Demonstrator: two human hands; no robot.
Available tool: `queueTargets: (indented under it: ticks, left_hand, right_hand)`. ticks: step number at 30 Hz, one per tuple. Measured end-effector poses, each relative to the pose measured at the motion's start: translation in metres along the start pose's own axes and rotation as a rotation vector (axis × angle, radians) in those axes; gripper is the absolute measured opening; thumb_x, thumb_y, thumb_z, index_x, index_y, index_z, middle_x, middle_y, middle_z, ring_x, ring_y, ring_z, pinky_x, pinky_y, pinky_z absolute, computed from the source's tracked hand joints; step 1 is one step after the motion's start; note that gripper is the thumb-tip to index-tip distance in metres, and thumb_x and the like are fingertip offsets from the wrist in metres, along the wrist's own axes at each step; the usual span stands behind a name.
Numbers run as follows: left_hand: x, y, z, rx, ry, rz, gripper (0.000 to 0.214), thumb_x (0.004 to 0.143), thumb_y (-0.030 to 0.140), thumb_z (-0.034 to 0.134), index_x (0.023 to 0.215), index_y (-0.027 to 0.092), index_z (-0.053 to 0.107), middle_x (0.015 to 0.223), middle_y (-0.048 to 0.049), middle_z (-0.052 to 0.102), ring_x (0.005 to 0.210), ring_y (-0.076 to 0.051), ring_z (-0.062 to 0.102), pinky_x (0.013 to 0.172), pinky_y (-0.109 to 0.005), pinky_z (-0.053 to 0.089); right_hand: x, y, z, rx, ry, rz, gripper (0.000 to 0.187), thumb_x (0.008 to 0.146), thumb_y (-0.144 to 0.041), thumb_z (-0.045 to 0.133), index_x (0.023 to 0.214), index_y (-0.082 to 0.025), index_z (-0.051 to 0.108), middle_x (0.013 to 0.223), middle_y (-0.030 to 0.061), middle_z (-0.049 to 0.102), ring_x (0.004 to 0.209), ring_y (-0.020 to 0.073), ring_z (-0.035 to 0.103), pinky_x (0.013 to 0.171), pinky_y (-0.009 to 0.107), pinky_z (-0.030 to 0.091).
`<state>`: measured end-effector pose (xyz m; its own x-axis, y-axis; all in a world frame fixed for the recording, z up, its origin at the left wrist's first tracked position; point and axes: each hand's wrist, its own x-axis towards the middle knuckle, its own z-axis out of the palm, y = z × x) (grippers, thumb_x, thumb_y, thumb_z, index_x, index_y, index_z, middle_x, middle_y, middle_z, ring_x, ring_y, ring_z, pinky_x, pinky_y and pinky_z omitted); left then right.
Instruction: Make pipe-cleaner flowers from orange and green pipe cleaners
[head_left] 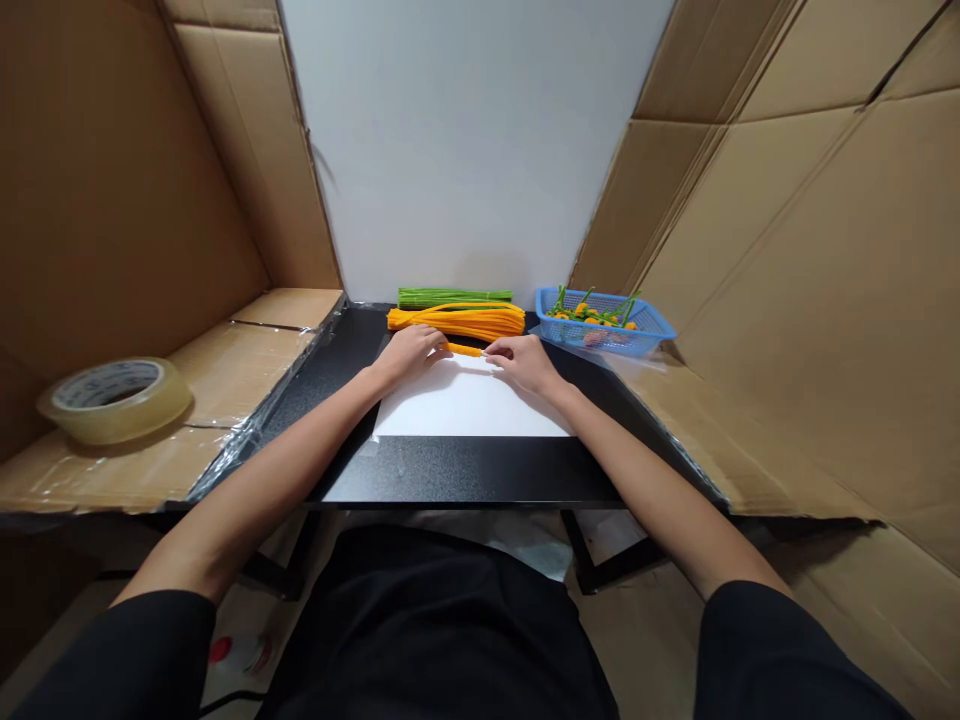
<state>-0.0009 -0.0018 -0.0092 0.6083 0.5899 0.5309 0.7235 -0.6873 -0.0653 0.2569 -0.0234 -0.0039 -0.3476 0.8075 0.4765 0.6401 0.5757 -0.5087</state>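
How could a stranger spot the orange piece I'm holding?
Find the black table, then the white sheet on it. Near the sheet's far edge, the left hand and right hand hold the orange piece. It's single and short, unlike the long orange bundle behind.

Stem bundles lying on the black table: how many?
2. The orange bundle lies just beyond the left hand and right hand; the green bundle lies behind it, partly screened. No others show, though one could be hidden behind them.

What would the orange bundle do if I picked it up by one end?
The orange bundle would probably bend, since some of its strands already curve. It may feel light, because they look thin. They might fan out too, as some already sit apart.
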Motion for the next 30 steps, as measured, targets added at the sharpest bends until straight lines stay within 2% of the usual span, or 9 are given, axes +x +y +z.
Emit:
queueTargets:
  ticks: [5, 7, 10, 15, 21, 23, 25, 28, 30]
  left_hand:
    - [0.005, 0.023, -0.006, 0.168, 0.078, 0.147, 0.053, 0.094, 0.041, 0.066, 0.135, 0.009, 0.056, 0.131, -0.0176, 0.066, 0.120, -0.032, 0.060, 0.100, -0.041, 0.045]
    - [0.008, 0.035, -0.005, 0.204, 0.023, 0.229, 0.044, 0.099, 0.040, 0.058, 0.133, 0.011, 0.057, 0.125, -0.0148, 0.067, 0.114, -0.029, 0.062, 0.095, -0.039, 0.046]
    - [0.011, 0.043, 0.000, 0.236, -0.076, 0.212, 0.030, 0.106, 0.030, 0.040, 0.114, 0.011, 0.062, 0.105, -0.0118, 0.069, 0.093, -0.024, 0.065, 0.080, -0.035, 0.045]
    - [0.009, 0.034, 0.005, 0.235, -0.167, 0.266, 0.022, 0.105, 0.020, 0.041, 0.109, 0.015, 0.062, 0.096, -0.0083, 0.067, 0.084, -0.020, 0.065, 0.067, -0.032, 0.040]
    - [0.009, 0.013, -0.001, 0.191, -0.122, 0.243, 0.023, 0.105, 0.026, 0.044, 0.100, 0.015, 0.064, 0.090, -0.0092, 0.068, 0.080, -0.021, 0.065, 0.069, -0.031, 0.041]
    - [0.005, -0.002, -0.004, 0.166, -0.117, 0.206, 0.021, 0.104, 0.023, 0.044, 0.101, 0.016, 0.063, 0.092, -0.0091, 0.070, 0.085, -0.022, 0.067, 0.070, -0.030, 0.042]
    - [-0.003, -0.020, -0.008, 0.120, -0.111, 0.081, 0.022, 0.104, 0.026, 0.044, 0.095, 0.017, 0.063, 0.091, -0.0091, 0.070, 0.085, -0.022, 0.067, 0.068, -0.029, 0.041]
    - [-0.017, -0.045, -0.011, 0.067, -0.055, -0.171, 0.028, 0.105, 0.035, 0.041, 0.094, 0.018, 0.061, 0.089, -0.0092, 0.069, 0.080, -0.023, 0.067, 0.064, -0.028, 0.040]
    - [-0.022, -0.053, -0.010, 0.068, -0.042, -0.274, 0.030, 0.106, 0.039, 0.038, 0.099, 0.018, 0.060, 0.096, -0.0102, 0.071, 0.081, -0.022, 0.068, 0.064, -0.027, 0.041]
  right_hand:
    - [0.000, -0.010, 0.004, 0.025, -0.010, -0.017, 0.016, 0.089, -0.015, 0.062, 0.086, -0.015, 0.078, 0.081, 0.0056, 0.078, 0.069, 0.0149, 0.065, 0.069, 0.025, 0.044]
    - [0.000, -0.015, 0.006, 0.042, -0.039, -0.045, 0.022, 0.090, -0.015, 0.057, 0.074, -0.015, 0.073, 0.072, 0.0032, 0.073, 0.065, 0.0131, 0.061, 0.069, 0.024, 0.041]
    - [0.002, -0.019, 0.009, 0.066, -0.083, -0.047, 0.031, 0.091, -0.016, 0.052, 0.061, -0.016, 0.062, 0.061, -0.0003, 0.061, 0.062, 0.0115, 0.053, 0.067, 0.024, 0.036]
    - [0.008, -0.013, 0.010, 0.200, -0.261, 0.026, 0.031, 0.094, -0.027, 0.049, 0.071, -0.015, 0.066, 0.059, -0.0030, 0.050, 0.059, 0.0110, 0.044, 0.062, 0.025, 0.032]
    - [0.009, 0.002, -0.013, 0.570, -0.528, 0.305, 0.042, 0.086, -0.055, 0.065, 0.076, -0.015, 0.063, 0.054, -0.0088, 0.033, 0.050, 0.0071, 0.023, 0.049, 0.024, 0.019]
    - [0.007, 0.012, -0.030, 0.601, -0.581, 0.385, 0.042, 0.080, -0.055, 0.073, 0.076, -0.014, 0.064, 0.054, -0.0090, 0.033, 0.049, 0.0064, 0.022, 0.047, 0.023, 0.018]
    - [0.003, 0.025, -0.049, 0.559, -0.575, 0.471, 0.039, 0.079, -0.050, 0.075, 0.073, -0.013, 0.064, 0.053, -0.0084, 0.034, 0.048, 0.0059, 0.024, 0.046, 0.022, 0.019]
    - [-0.002, 0.045, -0.074, 0.367, -0.433, 0.585, 0.027, 0.088, -0.036, 0.066, 0.074, -0.013, 0.064, 0.053, -0.0061, 0.041, 0.046, 0.0057, 0.032, 0.045, 0.021, 0.026]
    - [-0.003, 0.056, -0.084, 0.108, -0.345, 0.610, 0.022, 0.092, -0.026, 0.057, 0.077, -0.013, 0.067, 0.055, -0.0042, 0.048, 0.047, 0.0064, 0.042, 0.047, 0.020, 0.034]
